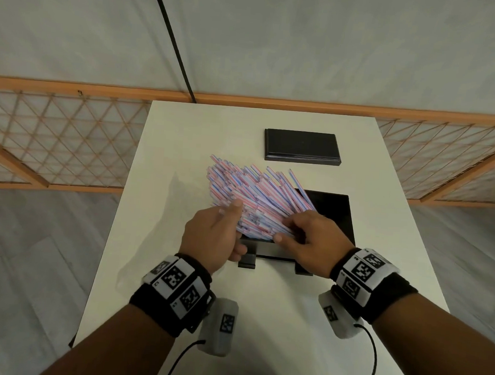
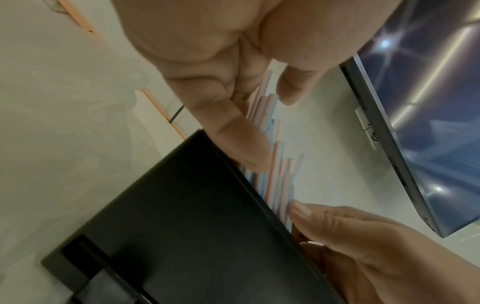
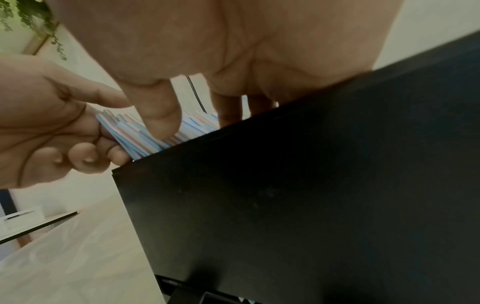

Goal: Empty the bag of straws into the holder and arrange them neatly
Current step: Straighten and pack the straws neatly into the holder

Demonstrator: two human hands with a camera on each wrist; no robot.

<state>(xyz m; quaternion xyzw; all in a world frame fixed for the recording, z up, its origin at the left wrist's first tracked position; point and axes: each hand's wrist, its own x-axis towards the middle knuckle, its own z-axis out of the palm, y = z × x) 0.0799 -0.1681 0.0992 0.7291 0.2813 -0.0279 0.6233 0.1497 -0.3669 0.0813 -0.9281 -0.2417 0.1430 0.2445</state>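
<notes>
A thick bundle of pink, blue and white striped straws (image 1: pixel 254 193) stands slanted in the black holder (image 1: pixel 335 214), fanning up and to the left. My left hand (image 1: pixel 231 230) grips the bundle's left side, thumb on top and fingers curled beneath; the right wrist view shows those fingers wrapped round the straws (image 3: pixel 135 135). My right hand (image 1: pixel 296 231) holds the bundle's lower right side at the holder's rim, its thumb pressed onto the straws. The straws' lower ends are hidden inside the holder (image 3: pixel 311 185). A faint clear bag (image 1: pixel 149 239) lies flat on the table to the left.
A flat black lid (image 1: pixel 302 147) lies at the back of the white table (image 1: pixel 186 130). A wooden lattice fence (image 1: pixel 53 144) runs behind the table, and a black cable (image 1: pixel 174 44) hangs down the wall. A monitor (image 2: pixel 428 102) shows in the left wrist view.
</notes>
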